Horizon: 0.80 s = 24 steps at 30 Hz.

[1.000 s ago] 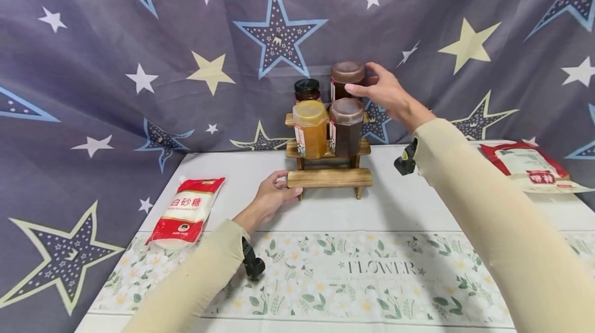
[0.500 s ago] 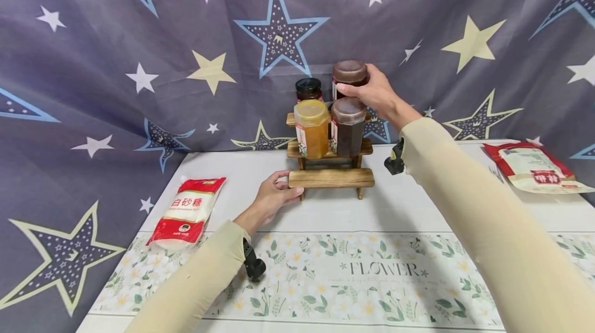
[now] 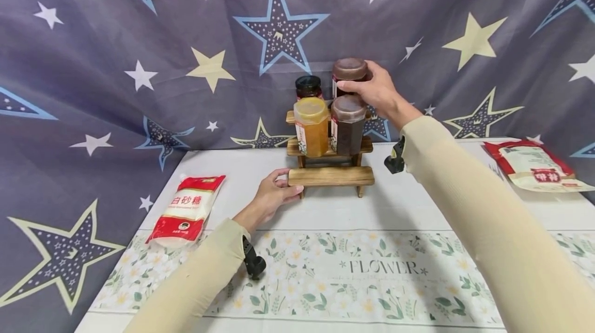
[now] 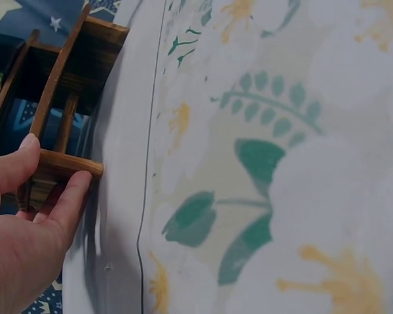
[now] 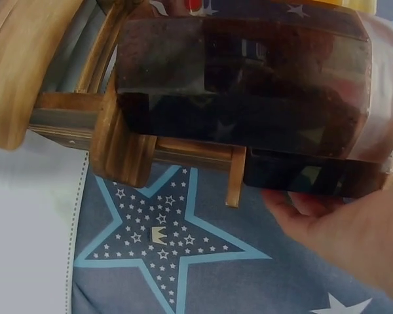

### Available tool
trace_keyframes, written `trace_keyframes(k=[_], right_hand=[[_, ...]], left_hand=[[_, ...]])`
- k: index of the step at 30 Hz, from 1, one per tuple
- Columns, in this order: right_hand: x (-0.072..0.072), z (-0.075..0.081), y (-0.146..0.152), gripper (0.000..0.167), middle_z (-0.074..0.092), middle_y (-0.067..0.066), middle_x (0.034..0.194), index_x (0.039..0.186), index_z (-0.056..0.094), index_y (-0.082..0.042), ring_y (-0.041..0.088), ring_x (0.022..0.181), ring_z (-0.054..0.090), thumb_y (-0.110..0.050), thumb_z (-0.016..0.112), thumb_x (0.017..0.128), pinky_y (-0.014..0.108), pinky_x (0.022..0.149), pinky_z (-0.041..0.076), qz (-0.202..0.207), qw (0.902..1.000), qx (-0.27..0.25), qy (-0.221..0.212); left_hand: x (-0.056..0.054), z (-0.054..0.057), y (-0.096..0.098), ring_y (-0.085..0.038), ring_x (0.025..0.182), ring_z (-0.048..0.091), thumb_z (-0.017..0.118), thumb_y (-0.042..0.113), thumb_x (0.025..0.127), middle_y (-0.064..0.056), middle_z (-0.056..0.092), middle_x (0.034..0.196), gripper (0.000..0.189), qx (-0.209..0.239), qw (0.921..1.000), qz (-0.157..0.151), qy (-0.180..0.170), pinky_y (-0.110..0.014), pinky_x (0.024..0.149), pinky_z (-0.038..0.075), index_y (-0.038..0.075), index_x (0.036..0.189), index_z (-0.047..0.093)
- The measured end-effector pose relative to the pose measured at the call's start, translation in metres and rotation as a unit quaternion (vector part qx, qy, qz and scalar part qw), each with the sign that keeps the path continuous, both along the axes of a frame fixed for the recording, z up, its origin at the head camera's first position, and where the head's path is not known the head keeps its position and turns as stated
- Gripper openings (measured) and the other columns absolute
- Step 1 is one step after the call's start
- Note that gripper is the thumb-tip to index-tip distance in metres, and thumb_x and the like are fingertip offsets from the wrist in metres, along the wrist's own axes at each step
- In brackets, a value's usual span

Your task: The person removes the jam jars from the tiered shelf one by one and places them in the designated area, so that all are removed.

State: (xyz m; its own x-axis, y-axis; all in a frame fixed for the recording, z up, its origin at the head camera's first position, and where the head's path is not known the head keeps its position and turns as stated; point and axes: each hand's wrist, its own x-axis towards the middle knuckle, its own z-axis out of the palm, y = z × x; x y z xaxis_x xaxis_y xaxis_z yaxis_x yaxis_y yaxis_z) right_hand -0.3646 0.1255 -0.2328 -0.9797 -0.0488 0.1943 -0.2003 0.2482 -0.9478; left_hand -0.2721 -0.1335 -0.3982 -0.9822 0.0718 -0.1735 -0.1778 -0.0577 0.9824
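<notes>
A stepped wooden rack (image 3: 331,176) stands against the starry cloth. My left hand (image 3: 269,199) grips the left end of its lowest step, thumb on one side and fingers underneath, as the left wrist view also shows. On the top step, my right hand (image 3: 381,90) holds a dark jar with a brown lid (image 3: 349,68) from the right; its lower part is hidden behind the front jar. Left of it is a black-lidded jar (image 3: 308,85). The middle step bears an amber honey jar (image 3: 312,129) and a dark brown jar (image 3: 347,131), which fills the right wrist view.
A red and white bag of sugar (image 3: 186,211) lies on the table at left. Another red and white bag (image 3: 534,165) lies at far right. The white tablecloth (image 3: 381,294) carries a floral band. A grey cloth with stars (image 3: 153,38) hangs behind the rack.
My right hand has shifted slightly left and its grasp now wraps further round the top dark jar. My left hand stays on the rack's lowest step.
</notes>
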Motion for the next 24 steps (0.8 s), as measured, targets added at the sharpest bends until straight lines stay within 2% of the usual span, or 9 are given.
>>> trace_keyframes(k=[6,11,19,24], right_hand=[[-0.002,-0.002,0.003,0.059,0.062,0.007,0.119,0.128,0.061,-0.016,0.021,0.107,0.06,-0.025,0.085,0.074,0.035,0.091,0.055,-0.035,0.9984,-0.034,0.028],[0.001,0.001,0.014,0.057,0.067,0.004,0.109,0.124,0.065,-0.013,0.016,0.098,0.062,-0.019,0.087,0.072,0.024,0.082,0.054,-0.061,0.995,-0.041,0.067],[0.012,0.01,0.052,0.057,0.067,0.001,0.102,0.123,0.065,-0.015,0.015,0.089,0.064,-0.019,0.088,0.071,0.023,0.061,0.059,-0.067,0.9931,-0.076,0.059],[0.021,0.0,0.08,0.058,0.067,0.001,0.103,0.124,0.065,-0.016,0.013,0.089,0.064,-0.018,0.088,0.07,0.021,0.058,0.059,-0.082,0.9911,-0.085,0.062]], left_hand=[[-0.001,0.001,0.003,-0.019,0.081,0.067,0.068,-0.012,0.083,-0.021,0.061,0.11,0.061,0.004,0.9999,-0.01,-0.002,-0.044,0.089,0.057,0.002,0.137,0.043],[0.0,0.001,0.002,-0.02,0.083,0.067,0.067,-0.012,0.083,-0.022,0.061,0.111,0.061,0.003,0.9999,-0.01,-0.008,-0.045,0.09,0.056,0.003,0.137,0.043],[-0.002,0.002,-0.001,-0.019,0.082,0.067,0.068,-0.011,0.083,-0.021,0.06,0.111,0.061,-0.002,0.9999,-0.006,-0.01,-0.043,0.09,0.057,0.004,0.136,0.044],[-0.003,0.001,0.0,-0.019,0.081,0.067,0.069,-0.011,0.082,-0.021,0.061,0.112,0.061,-0.001,0.9999,-0.007,-0.01,-0.044,0.09,0.057,0.004,0.136,0.044]])
